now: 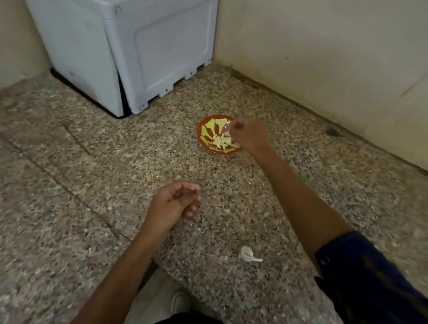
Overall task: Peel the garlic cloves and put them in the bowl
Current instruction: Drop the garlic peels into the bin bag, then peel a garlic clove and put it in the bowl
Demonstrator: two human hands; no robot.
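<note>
Right grip (246,136) hangs over the bowl (205,132) at one o'clock, clench unclear; left (174,205) loosely curled, empty; cloves (221,142) inside look light, slick, best pinched endwise.

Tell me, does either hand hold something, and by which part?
Cannot be told: right hand is blurred over the bowl; left hand, loosely curled, shows nothing held.

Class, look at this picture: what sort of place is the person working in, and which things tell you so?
Probably a home kitchen: a speckled stone counter set into a wall corner, a white appliance standing on it, and a bowl holding garlic cloves.
</note>
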